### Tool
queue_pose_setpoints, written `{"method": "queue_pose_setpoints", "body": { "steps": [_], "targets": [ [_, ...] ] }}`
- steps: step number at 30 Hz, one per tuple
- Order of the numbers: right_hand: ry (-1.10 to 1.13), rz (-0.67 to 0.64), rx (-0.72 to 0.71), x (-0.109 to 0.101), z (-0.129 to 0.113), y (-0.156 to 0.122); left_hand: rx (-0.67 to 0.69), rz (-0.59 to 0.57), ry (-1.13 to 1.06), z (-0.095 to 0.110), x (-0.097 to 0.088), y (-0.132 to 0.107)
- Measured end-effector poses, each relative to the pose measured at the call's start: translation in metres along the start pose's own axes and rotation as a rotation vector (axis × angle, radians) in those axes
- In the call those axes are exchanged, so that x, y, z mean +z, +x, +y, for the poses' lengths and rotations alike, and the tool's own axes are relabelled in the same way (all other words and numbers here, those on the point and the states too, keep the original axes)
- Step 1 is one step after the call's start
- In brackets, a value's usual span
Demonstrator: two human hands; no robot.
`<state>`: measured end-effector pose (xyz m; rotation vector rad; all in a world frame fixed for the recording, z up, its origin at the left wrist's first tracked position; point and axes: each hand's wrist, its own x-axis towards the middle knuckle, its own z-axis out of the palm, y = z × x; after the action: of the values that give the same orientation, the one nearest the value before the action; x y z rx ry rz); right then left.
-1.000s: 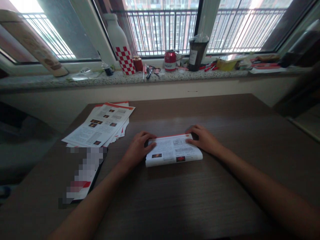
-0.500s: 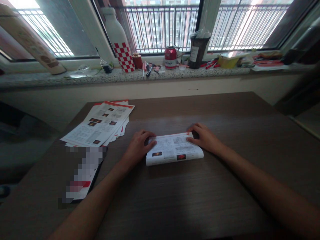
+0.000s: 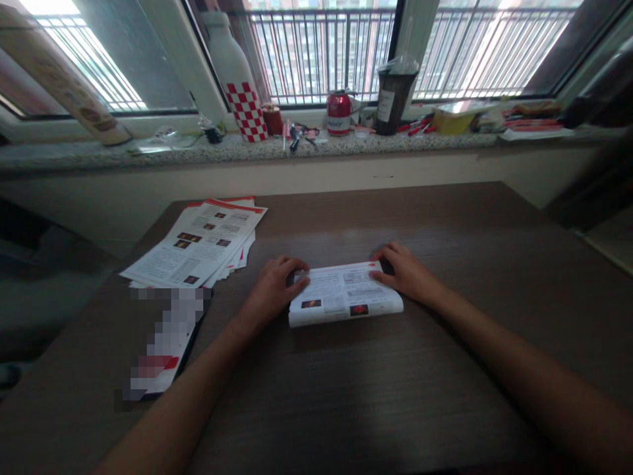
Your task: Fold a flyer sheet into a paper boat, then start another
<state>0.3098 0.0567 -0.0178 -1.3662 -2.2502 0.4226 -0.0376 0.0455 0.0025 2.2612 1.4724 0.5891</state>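
Note:
A printed sheet of paper lies doubled over on the table in front of me, its rounded bend toward me and its red-marked edge at the far side. My left hand grips its left end, thumb on top and fingers curled at the far corner. At the right end, my right hand holds the far corner in the same way, thumb on the print. Parts of the fingertips are hidden behind the paper.
On the brown table, a stack of printed sheets lies at the far left. A partly pixelated phone-like object is beside my left forearm. The windowsill bears a checkered bottle, a red can and a dark drink cup.
Almost nothing differs. Both hands keep their places on the folded paper, and the view has shifted very slightly.

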Motion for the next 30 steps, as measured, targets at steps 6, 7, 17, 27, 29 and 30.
{"method": "queue_pose_setpoints", "body": {
  "steps": [6,7,17,27,29,30],
  "targets": [
    [0.010,0.012,-0.017,0.0007,0.0008,-0.0009,-0.011,-0.002,-0.021,-0.0010,-0.0002,0.0008],
    [0.011,0.015,-0.017,0.0010,0.0011,-0.0011,-0.014,-0.003,-0.024,-0.0008,-0.0003,0.0008],
    [0.009,0.012,-0.030,0.0013,0.0030,-0.0004,-0.006,-0.001,-0.021,-0.0036,0.0022,0.0012],
    [0.007,0.013,-0.046,0.0004,0.0021,0.0003,0.007,0.014,-0.030,-0.0093,0.0059,0.0014],
    [0.003,0.013,-0.072,0.0000,0.0016,0.0000,0.010,0.019,-0.034,-0.0095,0.0065,0.0007],
    [0.004,0.012,-0.089,-0.0002,0.0013,-0.0002,0.012,0.025,-0.040,-0.0093,0.0067,0.0001]
  ]
}}
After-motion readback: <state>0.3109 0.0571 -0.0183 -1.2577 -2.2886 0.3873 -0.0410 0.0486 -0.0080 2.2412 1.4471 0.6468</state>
